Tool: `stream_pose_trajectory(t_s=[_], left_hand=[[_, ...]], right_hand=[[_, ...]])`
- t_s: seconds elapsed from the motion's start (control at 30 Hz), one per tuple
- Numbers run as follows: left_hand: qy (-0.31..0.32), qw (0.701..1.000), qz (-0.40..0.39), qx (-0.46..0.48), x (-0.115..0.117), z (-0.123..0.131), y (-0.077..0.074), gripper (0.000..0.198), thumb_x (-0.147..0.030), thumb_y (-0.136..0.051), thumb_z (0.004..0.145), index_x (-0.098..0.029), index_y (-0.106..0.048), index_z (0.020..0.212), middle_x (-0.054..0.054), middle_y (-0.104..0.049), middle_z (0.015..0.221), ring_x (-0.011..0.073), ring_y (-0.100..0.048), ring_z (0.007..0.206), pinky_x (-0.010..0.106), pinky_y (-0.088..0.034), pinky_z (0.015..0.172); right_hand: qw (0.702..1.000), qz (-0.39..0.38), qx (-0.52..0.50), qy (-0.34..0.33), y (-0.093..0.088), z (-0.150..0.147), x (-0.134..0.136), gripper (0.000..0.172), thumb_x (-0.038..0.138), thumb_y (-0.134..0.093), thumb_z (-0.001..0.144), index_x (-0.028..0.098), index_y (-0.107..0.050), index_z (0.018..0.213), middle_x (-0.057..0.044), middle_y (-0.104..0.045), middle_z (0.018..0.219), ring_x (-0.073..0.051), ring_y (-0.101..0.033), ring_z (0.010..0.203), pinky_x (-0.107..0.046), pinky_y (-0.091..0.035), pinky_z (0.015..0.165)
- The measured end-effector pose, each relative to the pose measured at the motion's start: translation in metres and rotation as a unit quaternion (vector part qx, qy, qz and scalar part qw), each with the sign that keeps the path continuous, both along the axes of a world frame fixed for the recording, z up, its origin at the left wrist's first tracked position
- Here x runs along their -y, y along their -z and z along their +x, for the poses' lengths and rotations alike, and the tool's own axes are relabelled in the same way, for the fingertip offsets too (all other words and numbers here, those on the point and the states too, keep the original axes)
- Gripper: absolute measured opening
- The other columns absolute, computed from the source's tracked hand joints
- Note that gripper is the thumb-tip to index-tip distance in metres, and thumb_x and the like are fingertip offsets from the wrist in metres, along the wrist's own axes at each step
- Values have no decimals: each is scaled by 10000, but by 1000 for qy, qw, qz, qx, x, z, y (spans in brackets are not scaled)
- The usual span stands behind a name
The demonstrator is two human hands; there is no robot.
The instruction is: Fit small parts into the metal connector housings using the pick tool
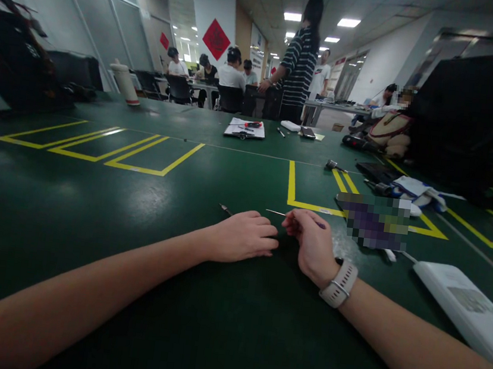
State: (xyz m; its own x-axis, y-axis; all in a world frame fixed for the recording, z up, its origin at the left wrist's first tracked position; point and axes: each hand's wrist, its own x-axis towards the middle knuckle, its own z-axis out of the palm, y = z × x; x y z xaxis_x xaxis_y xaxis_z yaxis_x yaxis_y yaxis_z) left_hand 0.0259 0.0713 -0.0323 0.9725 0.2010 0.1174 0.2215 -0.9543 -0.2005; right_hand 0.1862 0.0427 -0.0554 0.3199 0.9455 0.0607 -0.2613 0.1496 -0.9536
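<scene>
Both my hands rest on the dark green table (pixel 134 290), close together near its middle. My left hand (pixel 242 237) lies palm down with its fingers curled together, pressing on something I cannot make out. My right hand (pixel 311 243), with a light watch strap on the wrist, pinches a thin metal tool (pixel 275 212) whose tip sticks out to the left. A small dark pointed piece (pixel 225 209) lies on the table just beyond my left hand.
Yellow tape boxes (pixel 98 145) mark the table. A white flat device (pixel 465 307) lies at my right. Tools and gloves (pixel 416 190) lie at the right, and a clipboard (pixel 245 128) farther back. A white bottle (pixel 125 83) stands at the far left. Several people sit and stand beyond.
</scene>
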Motion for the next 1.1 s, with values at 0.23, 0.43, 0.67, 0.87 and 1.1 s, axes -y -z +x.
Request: stream_pose_trajectory(t_s=[0.23,0.43,0.67,0.87,1.1], left_hand=[[-36,999,-5,7,-7,1,3,149,-224,-438,894,-169,-569,848,33,-581,847,169,-517,792,294,-389,687],[-104,995,7,4,-29,-13,5,162,-233,-434,895,-158,-571,853,41,-586,850,172,-526,778,293,-396,687],[-218,974,56,-26,-72,-61,4,206,-213,-402,898,-135,-583,836,78,-589,844,192,-540,769,309,-405,699],[-286,956,65,-7,-101,-98,3,242,-232,-375,906,-139,-574,803,76,-584,812,186,-543,765,300,-416,718],[-302,949,83,-31,-107,-99,2,274,-245,-344,914,-145,-583,823,80,-595,827,193,-557,760,313,-419,709]], right_hand=[[1000,-4,5,-4,0,1,0,136,266,-615,668,160,-624,583,-2,-592,561,-123,-506,541,-260,-359,524],[1000,-18,12,-22,-1,4,1,135,277,-612,682,165,-636,611,-7,-597,573,-131,-515,554,-266,-378,538],[998,-23,32,-39,-3,6,4,152,296,-585,705,169,-637,642,-10,-605,601,-137,-535,580,-274,-408,558],[994,-1,108,-24,-15,8,-6,178,303,-544,732,167,-609,636,-17,-604,618,-133,-553,589,-265,-430,552],[937,16,334,101,-57,79,-123,142,239,-533,790,168,-622,875,-33,-645,838,-151,-586,768,-274,-460,654]])
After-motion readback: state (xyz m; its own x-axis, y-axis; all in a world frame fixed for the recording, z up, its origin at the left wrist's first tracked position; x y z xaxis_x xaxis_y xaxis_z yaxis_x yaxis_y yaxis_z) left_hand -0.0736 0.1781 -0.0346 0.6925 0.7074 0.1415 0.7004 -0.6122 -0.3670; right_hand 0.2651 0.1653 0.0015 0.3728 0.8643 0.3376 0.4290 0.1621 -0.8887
